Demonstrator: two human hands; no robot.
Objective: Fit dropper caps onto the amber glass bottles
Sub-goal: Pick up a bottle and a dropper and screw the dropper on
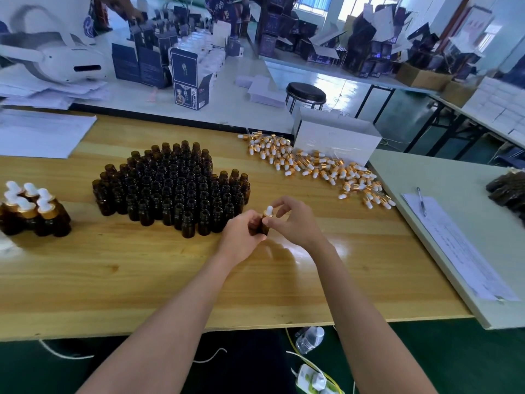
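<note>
While the left hand (241,234) grips one amber bottle (264,227) upright just right of the uncapped bottle block (170,186), the right hand (295,223) pinches the dropper cap (268,211) on its neck. Loose caps (318,166) lie far-right of the block, capped bottles (31,211) to its left.

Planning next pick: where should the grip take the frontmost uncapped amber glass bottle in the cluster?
Probably its neck, from above: the frontmost uncapped amber glass bottle stands upright, neighbours crowd its sides and back, only top and near face look free.
</note>
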